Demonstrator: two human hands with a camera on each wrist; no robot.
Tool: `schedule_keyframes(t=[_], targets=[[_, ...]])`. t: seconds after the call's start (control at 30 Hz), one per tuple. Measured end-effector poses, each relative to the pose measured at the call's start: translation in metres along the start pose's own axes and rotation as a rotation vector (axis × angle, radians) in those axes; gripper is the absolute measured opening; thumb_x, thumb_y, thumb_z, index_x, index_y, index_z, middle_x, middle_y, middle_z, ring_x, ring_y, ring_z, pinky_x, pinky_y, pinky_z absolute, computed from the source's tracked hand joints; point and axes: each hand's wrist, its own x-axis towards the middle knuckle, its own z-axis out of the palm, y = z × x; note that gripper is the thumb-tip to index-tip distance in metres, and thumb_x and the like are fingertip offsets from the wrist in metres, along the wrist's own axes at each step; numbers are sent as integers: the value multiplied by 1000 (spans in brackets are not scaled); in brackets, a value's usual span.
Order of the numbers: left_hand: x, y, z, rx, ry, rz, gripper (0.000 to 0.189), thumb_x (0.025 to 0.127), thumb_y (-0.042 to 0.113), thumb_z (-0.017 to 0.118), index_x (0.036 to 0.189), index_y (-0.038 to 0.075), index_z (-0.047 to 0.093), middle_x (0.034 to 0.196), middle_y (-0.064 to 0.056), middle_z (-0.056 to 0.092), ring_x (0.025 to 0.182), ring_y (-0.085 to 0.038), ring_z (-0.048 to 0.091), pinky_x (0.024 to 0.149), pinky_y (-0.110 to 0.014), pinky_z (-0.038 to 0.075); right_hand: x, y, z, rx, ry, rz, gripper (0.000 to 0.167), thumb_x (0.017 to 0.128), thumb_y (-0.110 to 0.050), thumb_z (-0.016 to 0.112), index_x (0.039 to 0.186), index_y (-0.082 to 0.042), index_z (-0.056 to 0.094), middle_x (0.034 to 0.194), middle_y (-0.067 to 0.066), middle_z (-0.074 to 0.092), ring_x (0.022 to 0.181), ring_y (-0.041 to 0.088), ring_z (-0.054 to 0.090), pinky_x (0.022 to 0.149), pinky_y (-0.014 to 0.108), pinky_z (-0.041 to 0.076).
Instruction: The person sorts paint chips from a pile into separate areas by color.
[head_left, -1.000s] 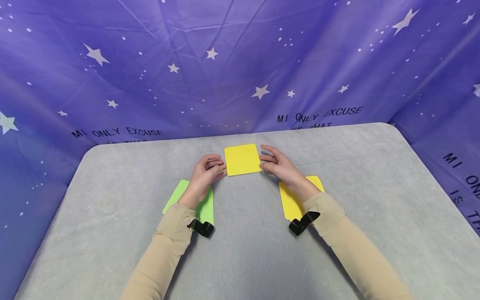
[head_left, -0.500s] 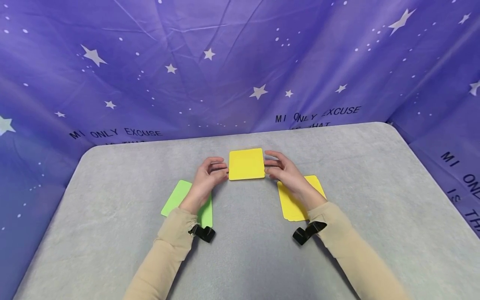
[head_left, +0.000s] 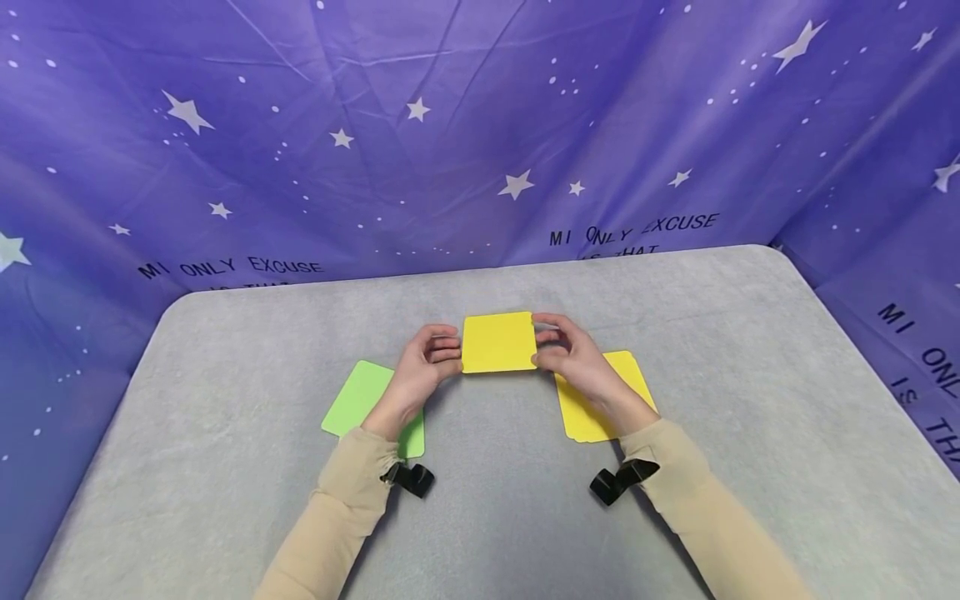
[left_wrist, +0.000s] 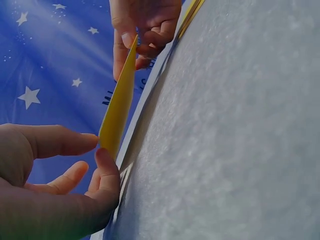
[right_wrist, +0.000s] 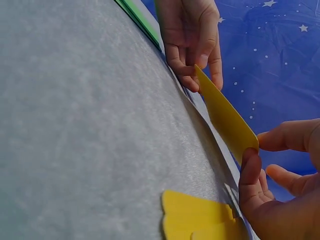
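Observation:
A yellow square card [head_left: 499,342] with rounded corners is held up off the table between the two hands. My left hand [head_left: 418,372] pinches its left edge between thumb and fingers. On the opposite edge, my right hand [head_left: 583,371] pinches it the same way. Both wrist views show the card [left_wrist: 119,110] slanted and clear of the grey surface. Below the left wrist lies green card stock [head_left: 360,398], partly hidden by the arm. A pile of yellow cards [head_left: 585,418] lies under the right wrist; its edges look uneven in the right wrist view.
The table [head_left: 495,500] has a grey cloth-like top with rounded back corners. A purple curtain [head_left: 450,192] with white stars and black lettering hangs behind it and at the sides. Black wrist cameras [head_left: 408,479] are strapped over beige sleeves.
Both hands have drawn the yellow card nearer to the person and slightly to the right. The green and yellow cards under the wrists have stayed in place.

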Motion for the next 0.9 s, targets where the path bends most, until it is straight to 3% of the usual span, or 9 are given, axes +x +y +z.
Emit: schedule_keyframes(t=[0.43,0.7,0.9], targets=[[-11,-3,8,-20,-70,-16,55,80,-20,60,131,-6,47,114,-25,57,98,-27,61,82,-27,52,-17,3,-4,-9,42,22,58,87,6,60,141,0,40,114,16,45,88,17,55,77,23,49],[-21,-4,17,28,-128,38,65,82,-16,61,141,-1,40,117,-24,57,99,-32,61,81,-30,52,-30,4,-9,0,83,4,53,89,6,58,139,1,43,108,15,46,82,12,57,73,25,51],[-25,-7,23,35,-147,72,67,80,-14,61,143,-2,39,114,-22,57,94,-29,62,78,-28,51,-40,4,-13,-17,91,-7,55,89,5,58,142,-1,42,108,15,46,83,12,59,75,22,49]])
